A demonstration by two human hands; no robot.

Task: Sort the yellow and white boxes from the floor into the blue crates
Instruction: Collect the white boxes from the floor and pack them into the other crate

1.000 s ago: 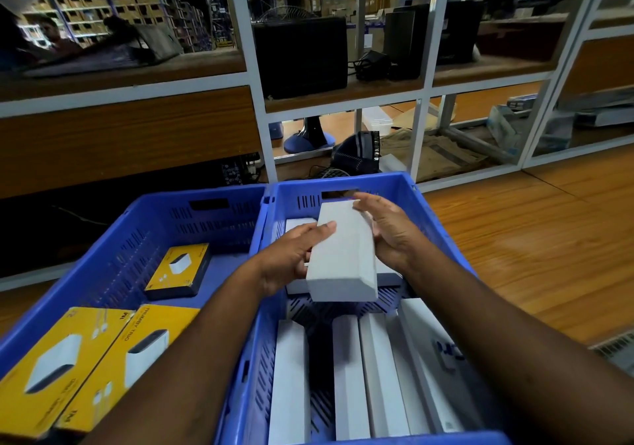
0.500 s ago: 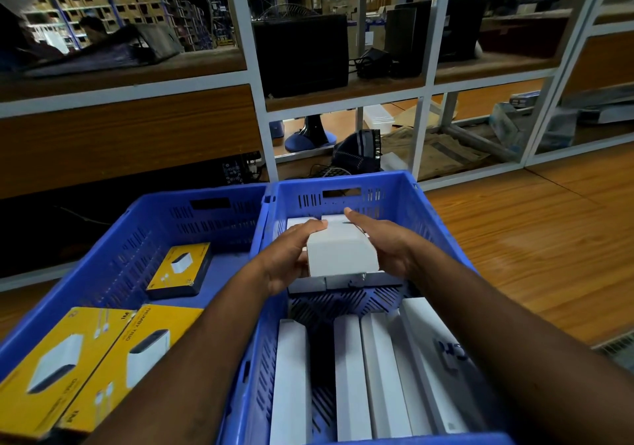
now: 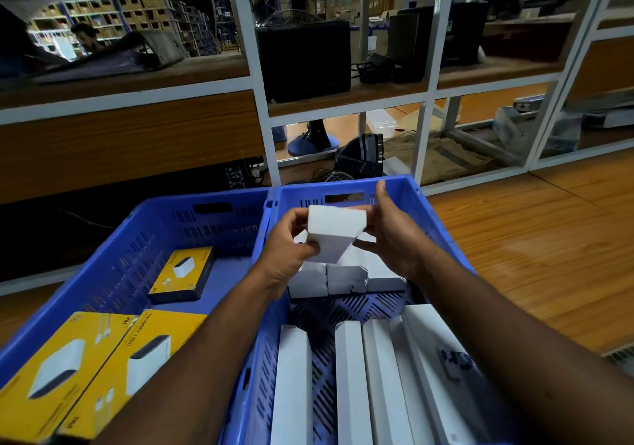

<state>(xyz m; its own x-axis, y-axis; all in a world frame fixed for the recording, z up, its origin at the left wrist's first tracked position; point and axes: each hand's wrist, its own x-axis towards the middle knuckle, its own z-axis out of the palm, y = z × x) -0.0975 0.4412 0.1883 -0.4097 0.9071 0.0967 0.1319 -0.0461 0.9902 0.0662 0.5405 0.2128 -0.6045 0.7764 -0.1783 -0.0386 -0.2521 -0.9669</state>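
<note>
Two blue crates stand side by side before me. Over the far end of the right crate [image 3: 398, 187] I hold a white box [image 3: 334, 233], tilted up on end. My left hand [image 3: 288, 249] grips its left edge with curled fingers. My right hand [image 3: 391, 235] holds its right side between thumb and fingers. Under it lies a row of white boxes [image 3: 343, 280]. Several long white boxes [image 3: 350, 383] stand on edge nearer to me. The left crate [image 3: 144, 225] holds three yellow boxes: a small one [image 3: 185, 273] farther back and two large ones [image 3: 85, 369] close by.
A white-framed glass partition with wooden panels [image 3: 137, 142] rises right behind the crates. Beyond the glass are black monitors [image 3: 305, 56], a fan base [image 3: 312, 142] and a person at a desk [image 3: 84, 37]. Wooden floor [image 3: 535, 238] stretches to the right.
The white box was lowered flat onto the row at the far end, then lifted again and tipped upright between both hands.
</note>
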